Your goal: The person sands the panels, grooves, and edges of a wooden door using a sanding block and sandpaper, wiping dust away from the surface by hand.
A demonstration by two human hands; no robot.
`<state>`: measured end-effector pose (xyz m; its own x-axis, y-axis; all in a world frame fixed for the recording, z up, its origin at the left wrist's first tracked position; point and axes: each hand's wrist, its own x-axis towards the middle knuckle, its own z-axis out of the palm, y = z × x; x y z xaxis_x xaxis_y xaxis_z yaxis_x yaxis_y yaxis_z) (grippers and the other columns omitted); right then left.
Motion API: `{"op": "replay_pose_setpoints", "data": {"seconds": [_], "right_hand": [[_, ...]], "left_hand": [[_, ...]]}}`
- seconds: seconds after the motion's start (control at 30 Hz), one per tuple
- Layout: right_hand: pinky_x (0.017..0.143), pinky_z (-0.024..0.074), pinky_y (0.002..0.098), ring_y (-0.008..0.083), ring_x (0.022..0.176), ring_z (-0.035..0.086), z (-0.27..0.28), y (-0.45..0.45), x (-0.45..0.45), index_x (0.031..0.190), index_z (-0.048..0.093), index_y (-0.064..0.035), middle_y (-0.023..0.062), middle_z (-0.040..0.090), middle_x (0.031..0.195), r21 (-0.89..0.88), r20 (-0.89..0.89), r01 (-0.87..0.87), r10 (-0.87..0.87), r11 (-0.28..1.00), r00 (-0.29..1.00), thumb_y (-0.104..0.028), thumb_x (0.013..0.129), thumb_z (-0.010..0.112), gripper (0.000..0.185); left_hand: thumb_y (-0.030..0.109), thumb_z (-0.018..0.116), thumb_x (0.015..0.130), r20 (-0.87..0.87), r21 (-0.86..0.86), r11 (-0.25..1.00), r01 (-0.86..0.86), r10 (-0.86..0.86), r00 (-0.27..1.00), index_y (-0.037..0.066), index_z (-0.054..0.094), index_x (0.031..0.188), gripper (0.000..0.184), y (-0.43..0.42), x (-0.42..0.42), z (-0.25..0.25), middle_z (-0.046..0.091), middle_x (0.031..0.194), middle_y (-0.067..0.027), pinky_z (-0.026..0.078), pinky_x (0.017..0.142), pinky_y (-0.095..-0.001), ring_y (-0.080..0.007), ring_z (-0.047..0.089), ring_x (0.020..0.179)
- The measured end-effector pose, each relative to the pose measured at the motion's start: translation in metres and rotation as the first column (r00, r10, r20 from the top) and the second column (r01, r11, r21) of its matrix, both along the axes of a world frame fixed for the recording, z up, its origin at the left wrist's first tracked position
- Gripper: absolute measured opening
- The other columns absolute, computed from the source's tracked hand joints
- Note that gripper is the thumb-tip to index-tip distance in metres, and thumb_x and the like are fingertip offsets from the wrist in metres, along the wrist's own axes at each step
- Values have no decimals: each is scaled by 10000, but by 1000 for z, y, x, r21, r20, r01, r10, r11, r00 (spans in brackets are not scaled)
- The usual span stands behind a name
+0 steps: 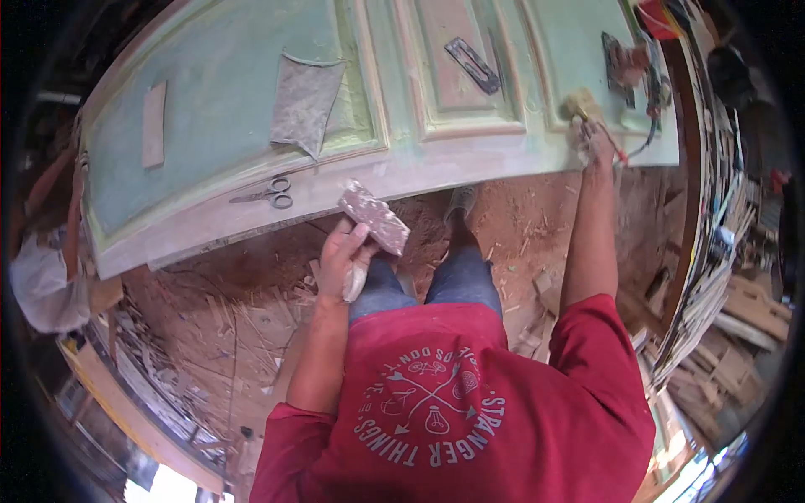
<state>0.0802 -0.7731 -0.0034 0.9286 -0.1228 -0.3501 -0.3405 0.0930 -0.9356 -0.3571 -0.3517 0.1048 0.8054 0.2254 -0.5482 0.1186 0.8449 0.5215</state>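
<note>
My left hand (340, 258) is closed on a worn piece of sandpaper (375, 216), dark red with whitish patches, held in front of the panelled door's near edge. Something pale shows below its fingers, too unclear to name. At the door's right end, my right hand (594, 144) is closed around a tan brush (583, 105), its bristle end resting at the surface. The pale green panelled door (226, 67) lies flat. Just beyond my right hand stands a sander (625, 69) with a dark base and a cable.
On the door lie scissors (267, 194), a grey abrasive sheet (307, 102), a pale strip (153, 124) and a dark slotted plate (473, 65). Wood scraps (742, 323) are piled at right. Shavings litter the brown floor (226, 323). A whitish bag (49, 285) hangs at left.
</note>
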Motion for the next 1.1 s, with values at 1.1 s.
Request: {"op": "replay_pose_setpoints", "data": {"seconds": [1.1], "right_hand": [[978,506,480,337,1145,654,71,209,-146,1266,803,-187,77,695,1384,-912,222,-391,950,123,-220,-208,838,898,440]], "left_hand": [[335,599,1070,-256,809,-334,484,542,801,-18,452,1628,676,34,50,-52,434,1693,-269,196,1326,-631,-476,330,1613]]}}
